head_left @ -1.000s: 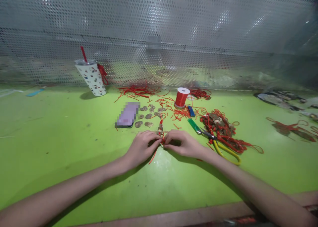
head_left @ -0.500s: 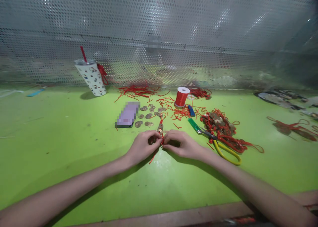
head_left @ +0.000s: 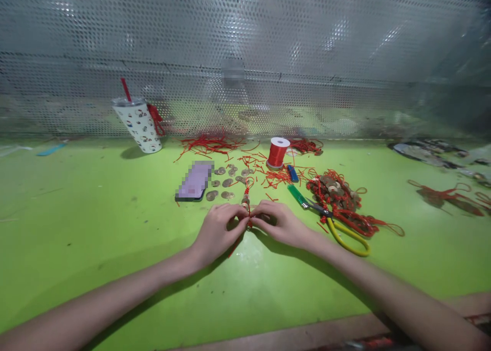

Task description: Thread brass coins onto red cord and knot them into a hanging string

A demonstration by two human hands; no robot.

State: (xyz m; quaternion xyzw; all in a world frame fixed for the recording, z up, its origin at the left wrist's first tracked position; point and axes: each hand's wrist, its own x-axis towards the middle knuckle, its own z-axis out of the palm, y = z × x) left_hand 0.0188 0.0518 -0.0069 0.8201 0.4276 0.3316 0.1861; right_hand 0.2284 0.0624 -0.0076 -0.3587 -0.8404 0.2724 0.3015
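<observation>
My left hand [head_left: 222, 228] and my right hand [head_left: 282, 223] meet over the middle of the green table [head_left: 153, 300]. Both are pinched on the red cord [head_left: 250, 221] of a coin charm [head_left: 246, 200], at its near end. Past my fingertips the charm runs away from me, with coins strung along it and a knotted red loop at the far end. A loose cord end [head_left: 232, 249] sticks out below my left hand. My fingertips hide the exact spot where the cord is gripped.
Several loose coins [head_left: 227, 182] lie beyond my hands, beside a phone [head_left: 195, 181]. Yellow-handled scissors [head_left: 347, 238], a green lighter [head_left: 297, 196], a blue lighter [head_left: 292, 173] and a pile of coin charms [head_left: 335, 190] are to the right. Behind stand a red cord spool [head_left: 278, 154] and a tumbler [head_left: 140, 126].
My hands have drawn closer together, their fingertips now nearly touching on the cord. The whole view has shifted slightly.
</observation>
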